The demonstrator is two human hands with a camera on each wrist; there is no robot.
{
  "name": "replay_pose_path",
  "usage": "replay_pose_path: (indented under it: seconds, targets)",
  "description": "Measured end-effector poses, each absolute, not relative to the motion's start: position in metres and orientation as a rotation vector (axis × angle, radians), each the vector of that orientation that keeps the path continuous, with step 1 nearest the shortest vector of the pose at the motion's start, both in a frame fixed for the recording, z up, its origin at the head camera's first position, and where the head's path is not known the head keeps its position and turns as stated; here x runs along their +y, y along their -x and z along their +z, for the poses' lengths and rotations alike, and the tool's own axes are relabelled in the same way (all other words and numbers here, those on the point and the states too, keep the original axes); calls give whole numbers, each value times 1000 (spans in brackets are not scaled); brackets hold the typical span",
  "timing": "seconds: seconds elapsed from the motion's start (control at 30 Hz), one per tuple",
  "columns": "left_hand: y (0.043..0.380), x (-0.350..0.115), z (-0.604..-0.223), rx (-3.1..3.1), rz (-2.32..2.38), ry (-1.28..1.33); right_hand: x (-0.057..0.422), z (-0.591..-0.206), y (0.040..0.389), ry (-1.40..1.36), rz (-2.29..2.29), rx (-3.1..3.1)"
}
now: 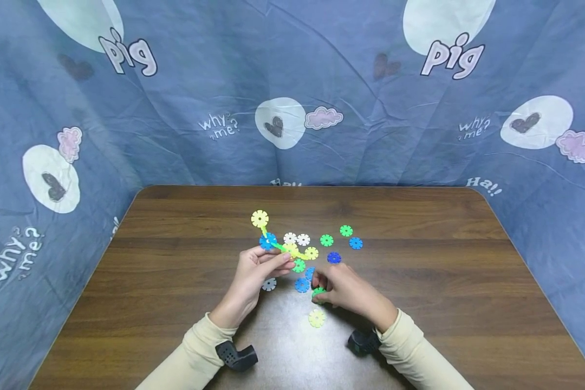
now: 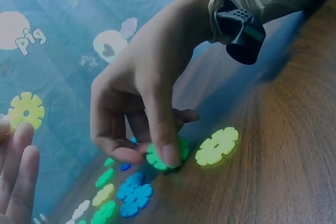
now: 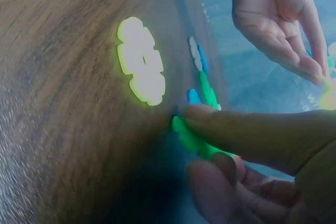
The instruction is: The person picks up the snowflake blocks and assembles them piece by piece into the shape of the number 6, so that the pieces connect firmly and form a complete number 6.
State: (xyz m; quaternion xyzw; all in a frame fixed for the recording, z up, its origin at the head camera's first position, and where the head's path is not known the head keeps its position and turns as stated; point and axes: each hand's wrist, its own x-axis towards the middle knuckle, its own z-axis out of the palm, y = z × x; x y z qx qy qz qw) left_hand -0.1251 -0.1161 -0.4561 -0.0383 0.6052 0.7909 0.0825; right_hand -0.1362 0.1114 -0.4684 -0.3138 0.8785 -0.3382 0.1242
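Behind the bench [image 1: 448,271] and along both its sides, we see the cloth [image 1: 370,157]. Over the bench's middle we find the chain [image 1: 267,238] in the left hand [image 1: 253,271]; to its right, the right hand [image 1: 348,287] pinches one disc [image 1: 318,292]. Between the hands lie two close discs [image 1: 301,281], with a third [image 1: 299,262] just behind them. Four more [image 1: 326,236] sit behind the right hand. Nearest us lies a lone disc [image 1: 317,314], before the pinched one; another [image 1: 269,281] lies before the left thumb.

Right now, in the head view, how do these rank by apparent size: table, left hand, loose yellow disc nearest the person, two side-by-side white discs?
1. Table
2. Left hand
3. Yellow disc
4. Left white disc and right white disc: too alike to rank
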Motion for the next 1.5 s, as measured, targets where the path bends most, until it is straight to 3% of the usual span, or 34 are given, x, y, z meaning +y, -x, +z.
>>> replay_pose_path:
  seconds: [0.6,1.5]
  targets:
    - [126,-117,-454,1831,2358,157,118,-453,142,517,-1954,2122]
    - [125,-115,-456,1922,2263,121,114,-457,138,626,-1825,2228]
